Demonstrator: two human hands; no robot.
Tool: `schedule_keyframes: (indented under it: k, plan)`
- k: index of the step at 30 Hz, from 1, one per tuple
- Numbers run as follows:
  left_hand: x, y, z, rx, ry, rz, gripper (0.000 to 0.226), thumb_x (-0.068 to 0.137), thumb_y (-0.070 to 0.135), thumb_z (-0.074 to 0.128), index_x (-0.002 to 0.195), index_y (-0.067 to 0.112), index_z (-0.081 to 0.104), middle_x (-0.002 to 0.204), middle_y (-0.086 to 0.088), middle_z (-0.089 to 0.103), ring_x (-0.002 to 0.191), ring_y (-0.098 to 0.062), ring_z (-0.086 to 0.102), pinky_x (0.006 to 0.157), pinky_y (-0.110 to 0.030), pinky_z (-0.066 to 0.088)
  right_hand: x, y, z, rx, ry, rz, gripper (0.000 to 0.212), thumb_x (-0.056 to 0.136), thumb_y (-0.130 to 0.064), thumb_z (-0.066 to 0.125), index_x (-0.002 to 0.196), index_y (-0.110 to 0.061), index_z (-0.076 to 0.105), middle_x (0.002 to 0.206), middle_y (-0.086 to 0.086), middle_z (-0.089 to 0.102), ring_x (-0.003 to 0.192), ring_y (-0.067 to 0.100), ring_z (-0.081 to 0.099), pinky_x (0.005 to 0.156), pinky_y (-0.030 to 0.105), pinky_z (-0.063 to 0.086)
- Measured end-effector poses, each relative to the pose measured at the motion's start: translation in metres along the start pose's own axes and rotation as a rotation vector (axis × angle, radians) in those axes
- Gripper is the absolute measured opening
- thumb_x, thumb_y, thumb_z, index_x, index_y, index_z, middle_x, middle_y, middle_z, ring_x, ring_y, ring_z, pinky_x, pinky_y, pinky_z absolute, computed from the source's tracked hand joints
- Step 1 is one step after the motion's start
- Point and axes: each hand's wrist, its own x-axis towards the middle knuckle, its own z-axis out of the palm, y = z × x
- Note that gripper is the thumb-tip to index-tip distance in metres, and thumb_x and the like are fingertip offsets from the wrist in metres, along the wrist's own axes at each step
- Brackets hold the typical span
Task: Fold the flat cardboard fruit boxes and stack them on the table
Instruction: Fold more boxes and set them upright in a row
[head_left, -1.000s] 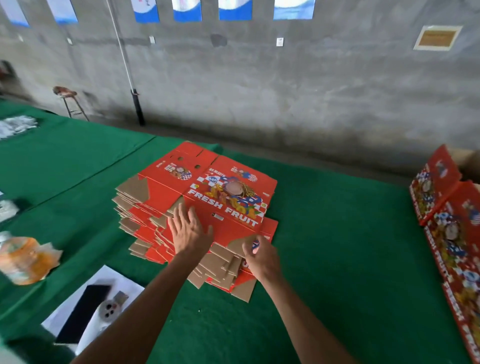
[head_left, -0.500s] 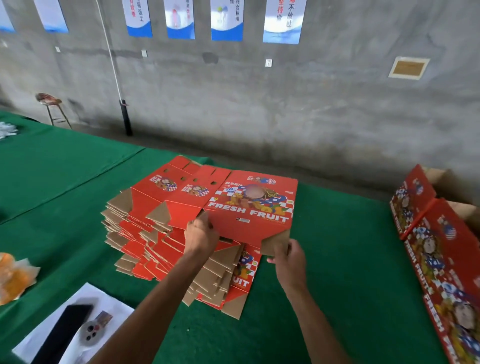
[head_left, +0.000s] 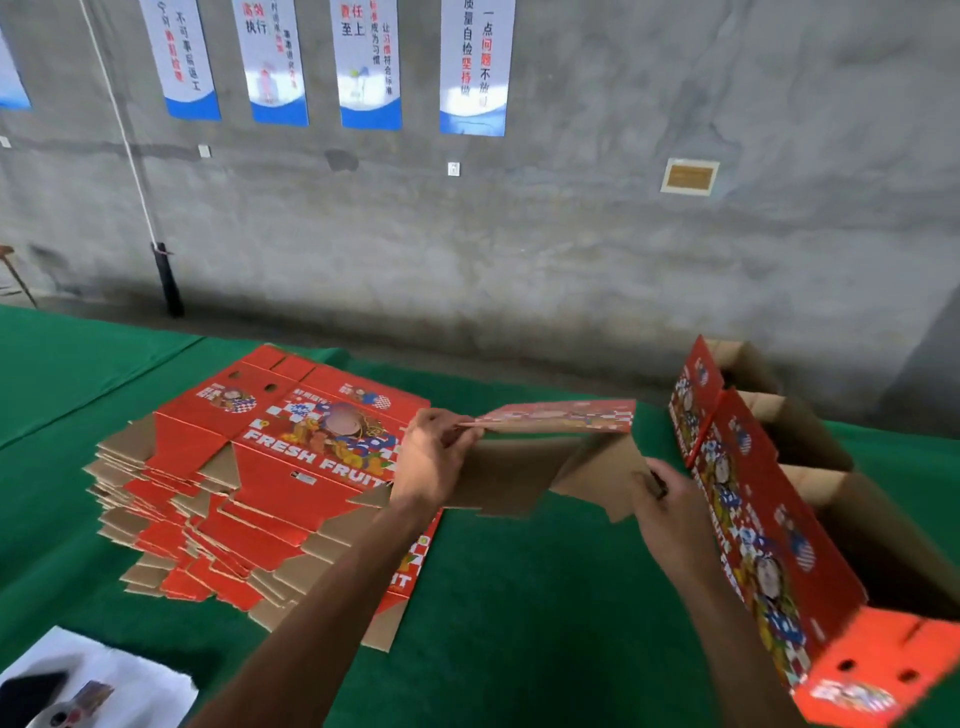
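Gaping flat box (head_left: 524, 467), brown inside

right fingertips (head_left: 655, 480): hidden behind the held box's brown flap (head_left: 597, 467)
held box print (head_left: 561, 414): motion-blurred past the left fingers (head_left: 441, 431)
phone (head_left: 26, 696): cut off at the edge

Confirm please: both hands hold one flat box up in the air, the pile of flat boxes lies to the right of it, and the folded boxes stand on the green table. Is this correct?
Not quite. In the head view the pile of flat boxes lies to the left of the lifted flat box, not the right. The rest holds: the left hand and right hand hold it up, and the folded boxes stand on the green table.
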Motion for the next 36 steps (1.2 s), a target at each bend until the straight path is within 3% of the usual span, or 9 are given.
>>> schedule_keyframes:
  k: [3, 9, 13, 16, 21, 23, 26, 30, 36]
  plan:
    - [-0.003, 0.028, 0.032, 0.012, -0.018, -0.005, 0.03, 0.095, 0.036, 0.072, 0.112, 0.011, 0.072, 0.118, -0.008, 0.066, 0.113, -0.025, 0.059, 0.097, -0.029, 0.045, -0.001, 0.006, -0.036, -0.016, 0.194, 0.017, 0.017, 0.102, -0.032, 0.059, 0.095, -0.019, 0.067, 0.079, -0.002, 0.062, 0.062, 0.002, 0.059, 0.049, 0.013, 0.041]
    - [-0.028, 0.056, 0.09, 0.255, -0.193, -0.037, 0.037, 0.099, 0.053, 0.057, 0.115, 0.02, 0.064, 0.11, -0.015, 0.072, 0.105, -0.039, 0.067, 0.085, -0.042, 0.054, -0.015, 0.03, -0.069, 0.017, 0.253, 0.156, 0.058, 0.085, -0.048, 0.053, 0.14, -0.031, 0.058, 0.139, -0.006, 0.061, 0.128, 0.018, 0.056, 0.111, 0.047, 0.045]
    - [-0.031, 0.087, 0.11, 0.413, -0.221, 0.006, 0.039, 0.102, 0.052, 0.051, 0.112, 0.016, 0.061, 0.111, -0.014, 0.069, 0.104, -0.038, 0.066, 0.083, -0.041, 0.05, -0.022, 0.037, -0.074, 0.191, 0.264, 0.221, 0.079, 0.094, -0.025, 0.068, 0.16, -0.024, 0.025, 0.148, -0.005, 0.053, 0.132, 0.012, 0.053, 0.112, 0.048, 0.044]
    - [-0.015, 0.106, 0.103, 0.525, -0.229, 0.057, 0.039, 0.103, 0.049, 0.049, 0.109, 0.012, 0.061, 0.11, -0.014, 0.068, 0.103, -0.038, 0.066, 0.079, -0.04, 0.049, -0.022, 0.044, -0.08, 0.197, 0.205, 0.166, 0.065, 0.099, 0.002, 0.052, 0.157, -0.022, 0.035, 0.143, -0.009, 0.056, 0.127, 0.002, 0.056, 0.098, 0.026, 0.051]
    - [0.002, 0.127, 0.09, 0.491, -0.408, 0.139, 0.022, 0.1, 0.029, 0.054, 0.108, 0.01, 0.063, 0.106, -0.015, 0.068, 0.098, -0.038, 0.066, 0.078, -0.04, 0.052, -0.012, 0.027, -0.064, 0.132, 0.125, 0.154, 0.071, 0.098, -0.058, 0.055, 0.159, -0.035, 0.028, 0.161, -0.006, 0.04, 0.141, 0.015, 0.046, 0.114, 0.046, 0.042]
    - [0.0, 0.126, 0.09, 0.463, -0.489, 0.192, 0.018, 0.102, 0.03, 0.054, 0.103, 0.014, 0.062, 0.101, -0.01, 0.069, 0.094, -0.033, 0.066, 0.075, -0.037, 0.051, -0.011, 0.023, -0.054, 0.045, 0.063, 0.013, 0.076, 0.091, -0.077, 0.049, 0.155, -0.039, 0.032, 0.156, -0.013, 0.042, 0.13, 0.002, 0.05, 0.105, 0.037, 0.047]
    - [-0.003, 0.122, 0.089, 0.43, -0.589, 0.253, 0.016, 0.1, 0.03, 0.056, 0.095, 0.018, 0.064, 0.096, -0.003, 0.069, 0.089, -0.025, 0.066, 0.075, -0.036, 0.054, -0.014, 0.029, -0.043, -0.133, -0.049, -0.122, 0.078, 0.084, -0.087, 0.048, 0.148, -0.045, 0.035, 0.132, -0.026, 0.047, 0.113, -0.012, 0.049, 0.09, 0.019, 0.045]
    - [0.003, 0.108, 0.089, 0.406, -0.637, 0.28, 0.026, 0.101, 0.03, 0.058, 0.076, 0.027, 0.056, 0.086, 0.001, 0.067, 0.081, -0.021, 0.065, 0.072, -0.035, 0.053, -0.013, 0.042, -0.038, -0.472, -0.154, -0.075, 0.095, 0.075, -0.097, 0.042, 0.144, -0.032, 0.045, 0.121, -0.012, 0.055, 0.114, 0.011, 0.052, 0.1, 0.039, 0.048]
    - [0.035, 0.064, 0.07, 0.5, -0.621, 0.117, 0.036, 0.098, 0.038, 0.067, 0.071, 0.021, 0.051, 0.08, -0.003, 0.064, 0.079, -0.027, 0.063, 0.073, -0.034, 0.049, -0.032, 0.071, -0.065, -0.586, 0.024, -0.112, 0.067, 0.077, -0.099, 0.03, 0.088, -0.035, 0.049, 0.091, -0.014, 0.054, 0.101, 0.011, 0.047, 0.091, 0.036, 0.043]
